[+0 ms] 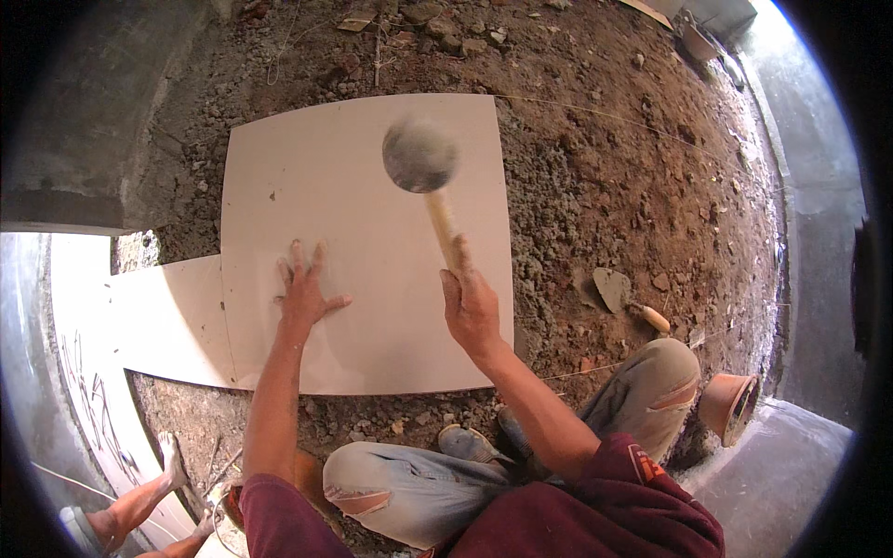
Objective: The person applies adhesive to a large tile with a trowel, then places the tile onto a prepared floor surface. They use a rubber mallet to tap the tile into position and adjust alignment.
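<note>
A large pale floor tile [372, 307] lies on the rubble and mortar bed in front of me. My left hand [305, 290] rests flat on it with the fingers spread. My right hand [473, 309] is closed round the light handle of a rubber mallet [420, 155]. The mallet's dark round head is blurred and hovers over the tile's far right part; I cannot tell whether it touches the surface. A second pale tile [172, 321] adjoins the large one on the left, partly in bright light.
A trowel [614, 290] lies on the rough soil [642, 205] at right. Beside my right knee stands a reddish bucket [725, 407]. Strings cross the soil. Grey walls [823, 279] bound both sides. Another person's bare limbs [139, 502] show at lower left, near thin rods [88, 391].
</note>
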The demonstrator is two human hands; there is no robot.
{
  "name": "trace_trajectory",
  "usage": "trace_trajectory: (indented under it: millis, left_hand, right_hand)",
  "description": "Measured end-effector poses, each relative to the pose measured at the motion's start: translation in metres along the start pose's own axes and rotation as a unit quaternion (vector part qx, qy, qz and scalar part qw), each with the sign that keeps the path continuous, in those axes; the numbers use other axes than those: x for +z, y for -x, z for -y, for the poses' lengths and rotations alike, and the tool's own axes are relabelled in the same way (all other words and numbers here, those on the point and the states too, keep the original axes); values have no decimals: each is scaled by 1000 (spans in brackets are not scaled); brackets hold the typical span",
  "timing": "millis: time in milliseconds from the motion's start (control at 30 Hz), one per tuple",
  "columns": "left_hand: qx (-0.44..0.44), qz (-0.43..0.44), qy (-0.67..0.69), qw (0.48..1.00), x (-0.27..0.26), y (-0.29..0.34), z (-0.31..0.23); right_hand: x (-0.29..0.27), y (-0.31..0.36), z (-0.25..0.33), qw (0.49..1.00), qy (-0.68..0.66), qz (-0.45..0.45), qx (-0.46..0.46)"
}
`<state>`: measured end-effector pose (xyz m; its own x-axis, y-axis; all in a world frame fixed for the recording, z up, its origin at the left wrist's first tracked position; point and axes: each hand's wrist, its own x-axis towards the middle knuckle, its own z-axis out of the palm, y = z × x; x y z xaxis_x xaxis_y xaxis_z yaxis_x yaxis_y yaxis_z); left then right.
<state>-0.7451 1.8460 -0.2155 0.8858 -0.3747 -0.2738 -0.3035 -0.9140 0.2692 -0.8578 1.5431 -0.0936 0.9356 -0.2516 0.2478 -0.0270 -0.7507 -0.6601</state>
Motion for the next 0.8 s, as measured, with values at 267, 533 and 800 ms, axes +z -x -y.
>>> trace_trajectory:
  millis: [267,533,800]
  left_hand:
    - [-95,89,-11,991,-20,5,-20]
    - [11,-42,6,999,15,1,9]
    - [-191,-9,67,979,32,89,45]
  right_hand:
    - [-7,-11,3,994,-111,11,6]
    - [6,16,-11,987,21,143,68]
    - [-26,-9,79,990,-8,101,-98]
